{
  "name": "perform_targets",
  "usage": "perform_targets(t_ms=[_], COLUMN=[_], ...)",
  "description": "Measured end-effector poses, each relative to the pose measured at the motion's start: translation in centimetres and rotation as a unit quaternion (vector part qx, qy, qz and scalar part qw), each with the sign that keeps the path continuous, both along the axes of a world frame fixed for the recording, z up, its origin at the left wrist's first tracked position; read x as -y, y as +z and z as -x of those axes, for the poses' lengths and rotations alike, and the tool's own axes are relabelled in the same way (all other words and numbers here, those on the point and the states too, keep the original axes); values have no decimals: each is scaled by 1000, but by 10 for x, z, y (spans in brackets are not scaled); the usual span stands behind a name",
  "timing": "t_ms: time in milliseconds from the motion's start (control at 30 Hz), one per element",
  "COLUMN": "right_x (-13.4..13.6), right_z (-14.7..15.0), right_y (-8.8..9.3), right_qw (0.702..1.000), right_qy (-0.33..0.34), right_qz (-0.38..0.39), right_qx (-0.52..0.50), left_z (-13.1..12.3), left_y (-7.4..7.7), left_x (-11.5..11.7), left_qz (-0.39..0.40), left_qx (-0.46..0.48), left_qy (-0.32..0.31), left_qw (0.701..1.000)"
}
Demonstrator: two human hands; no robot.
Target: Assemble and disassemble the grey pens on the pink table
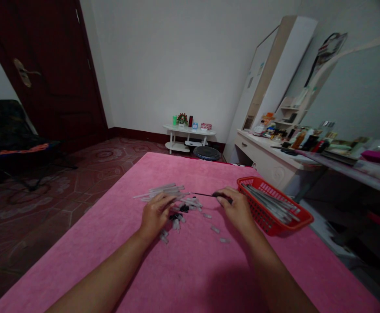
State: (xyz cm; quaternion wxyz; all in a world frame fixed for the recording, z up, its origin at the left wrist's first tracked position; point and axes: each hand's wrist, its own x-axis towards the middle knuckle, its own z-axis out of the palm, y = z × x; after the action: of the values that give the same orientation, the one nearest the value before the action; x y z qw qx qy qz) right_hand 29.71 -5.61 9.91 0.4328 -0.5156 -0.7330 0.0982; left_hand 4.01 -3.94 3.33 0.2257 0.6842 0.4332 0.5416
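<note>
My left hand (156, 212) rests on a pile of clear pen tubes (165, 190) and small black and clear caps (180, 213) on the pink cloth (190, 265), fingers curled over a tube. My right hand (237, 208) pinches a thin black pen refill (206, 194) that points left toward the pile. Loose clear caps (215, 229) lie between the hands.
A red plastic basket (274, 208) with several finished pens stands just right of my right hand. Beyond are a white dresser (268, 156) with bottles, a low white table (189, 134), a dark red door (53, 69) and a dark chair (14, 143).
</note>
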Motion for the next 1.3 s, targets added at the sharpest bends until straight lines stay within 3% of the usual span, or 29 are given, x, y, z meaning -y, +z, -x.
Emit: perform_targets(t_ms=[267,500,700,967,1067,1133,1233,1300], right_x=[2,12,17,16,19,25,40,48], right_z=[3,6,10,25,34,37,35,29], right_y=[1,17,28,11,12,22,47,62], right_qw=[997,982,963,962,976,985,960,943], right_qy=[-2,-22,-36,1,12,-9,-68,-102], right_qz=[-9,-12,14,13,-42,-130,-271,-312], right_qx=[77,188,266,271,213,114,-14,-51], left_z=[0,2,1,-7,-7,-6,-3,-2], left_y=[-5,-9,-11,-9,-11,-12,-11,-10], left_x=[-1,-1,-1,5,4,3,0,-1], left_qz=[-41,-98,-125,-134,-132,-130,-115,-101], left_qx=[-71,-201,-246,-268,-242,-212,-163,-127], left_qy=[-5,-8,0,-30,-34,-31,-22,-14], left_qw=[997,975,961,953,961,968,980,987])
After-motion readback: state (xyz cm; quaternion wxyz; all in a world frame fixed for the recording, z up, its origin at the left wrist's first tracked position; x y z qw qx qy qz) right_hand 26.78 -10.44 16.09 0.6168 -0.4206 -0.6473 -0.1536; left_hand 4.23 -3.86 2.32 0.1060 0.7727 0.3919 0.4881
